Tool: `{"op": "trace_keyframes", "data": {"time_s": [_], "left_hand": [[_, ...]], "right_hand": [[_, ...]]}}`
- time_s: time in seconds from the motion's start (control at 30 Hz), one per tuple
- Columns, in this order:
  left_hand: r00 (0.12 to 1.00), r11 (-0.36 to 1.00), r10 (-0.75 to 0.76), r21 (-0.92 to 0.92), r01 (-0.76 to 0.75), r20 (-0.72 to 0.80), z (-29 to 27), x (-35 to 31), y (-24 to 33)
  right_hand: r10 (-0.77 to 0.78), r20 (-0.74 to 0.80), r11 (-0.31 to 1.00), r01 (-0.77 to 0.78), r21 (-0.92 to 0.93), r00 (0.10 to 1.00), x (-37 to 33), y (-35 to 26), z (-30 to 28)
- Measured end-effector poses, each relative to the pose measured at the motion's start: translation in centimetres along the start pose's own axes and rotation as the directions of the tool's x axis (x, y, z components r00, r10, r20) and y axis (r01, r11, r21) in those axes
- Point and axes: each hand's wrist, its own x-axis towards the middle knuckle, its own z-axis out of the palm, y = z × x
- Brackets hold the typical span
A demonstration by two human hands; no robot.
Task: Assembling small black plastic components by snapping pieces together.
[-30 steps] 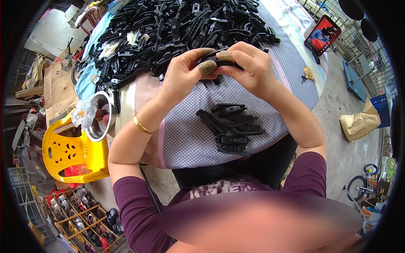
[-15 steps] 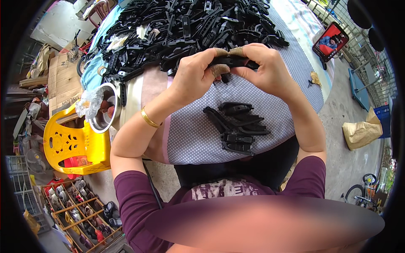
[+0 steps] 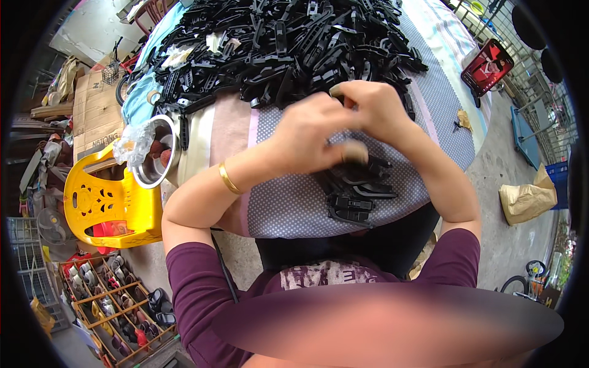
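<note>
Blurred by motion, my left hand (image 3: pixel 310 135) hangs over the dotted cloth, its thumb spread away from its fingers and nothing visible between them. Its taped thumb is just above a small heap of black plastic clip-like parts (image 3: pixel 353 199) near the table's front edge. Close to its fingers, my right hand (image 3: pixel 377 107) is curled, with a brown covering on one fingertip; whatever it may hold is hidden. Beyond both hands lies a large pile of similar black plastic parts (image 3: pixel 288 46).
Cloths cover the table (image 3: pixel 276 214). A phone on a stand (image 3: pixel 488 66) is at the right edge. On the left are a metal bowl (image 3: pixel 175 150) with a plastic bag, and a yellow chair (image 3: pixel 104 202). A shoe rack (image 3: pixel 116 306) stands lower left, a tan sack (image 3: pixel 527 199) to the right.
Both hands were together holding a black part near the big pile. My left hand has come nearer and its thumb has left that part; my right hand has lowered slightly.
</note>
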Motion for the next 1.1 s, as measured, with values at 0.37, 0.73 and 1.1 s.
{"op": "trace_keyframes", "data": {"time_s": [0.37, 0.73, 1.1], "left_hand": [[0.877, 0.731, -0.480, 0.554, 0.398, 0.002, -3.3, 0.1, -3.7], [0.621, 0.238, -0.734, -0.751, 0.616, 0.276, -1.5, 0.3, -3.2], [0.768, 0.543, -0.618, -0.614, 0.573, 0.168, -1.1, 0.3, -2.4]], "right_hand": [[-0.020, -0.073, 0.991, 0.010, -0.135, 0.997, -0.5, -1.5, -0.6], [-0.016, -0.257, 0.935, 0.106, 0.339, 0.966, -0.1, -1.9, -0.5], [-0.144, -0.324, 0.987, 0.158, 0.017, 0.935, -0.2, -1.4, -0.4]]}}
